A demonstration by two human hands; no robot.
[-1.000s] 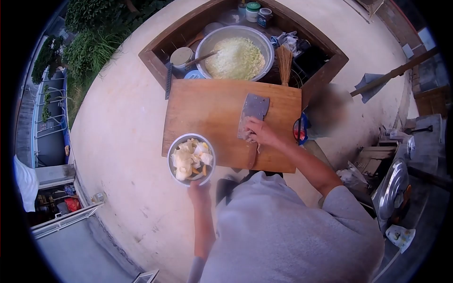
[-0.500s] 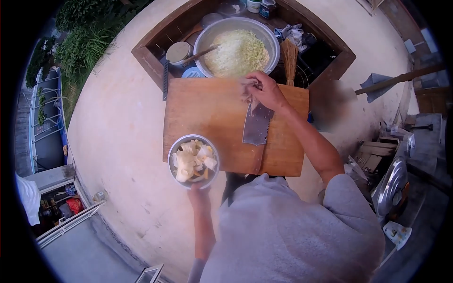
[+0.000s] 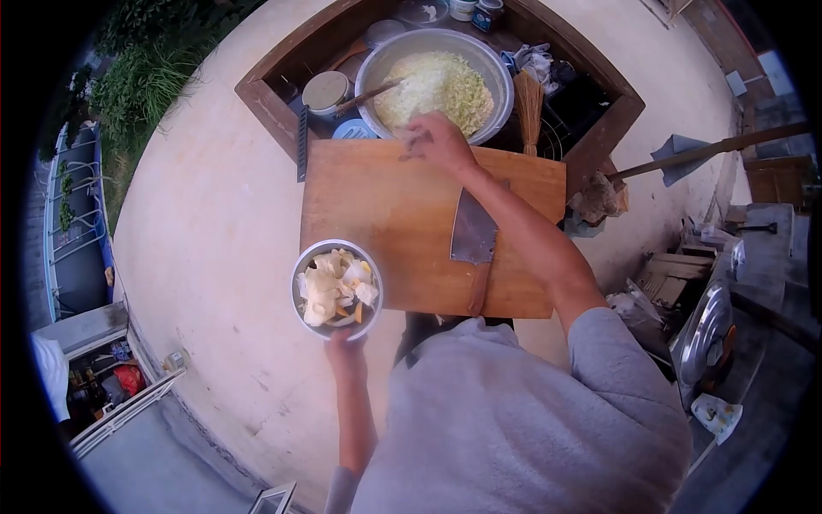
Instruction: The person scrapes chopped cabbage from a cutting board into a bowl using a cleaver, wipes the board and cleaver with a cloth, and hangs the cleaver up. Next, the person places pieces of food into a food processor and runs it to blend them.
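My left hand [image 3: 345,345] is closed on the underside of a metal bowl [image 3: 294,293], held level at the board's front left corner. Pale peelings and vegetable scraps [image 3: 324,291] fill the bowl. My right hand [image 3: 447,144] is closed around a crumpled greyish rag [image 3: 413,144] at the far edge of the wooden cutting board [image 3: 368,197]. Beneath my right forearm a cleaver [image 3: 473,230] lies flat on the board, its handle toward me. Just beyond my right hand stands a large metal basin [image 3: 505,81] of finely chopped pale green vegetable [image 3: 441,90], a wooden stick leaning in it.
A wooden tray-like table [image 3: 265,107] holds the basin, a lidded jar [image 3: 327,91], a straw brush [image 3: 529,111] and small tubs [image 3: 462,8]. A dark slotted strip [image 3: 302,141] sticks out at its left. A long pole [image 3: 711,147] reaches in from the right.
My right hand has moved left along the board's far edge with the rag. My left hand and the bowl have shifted slightly left. The cleaver still lies on the board.
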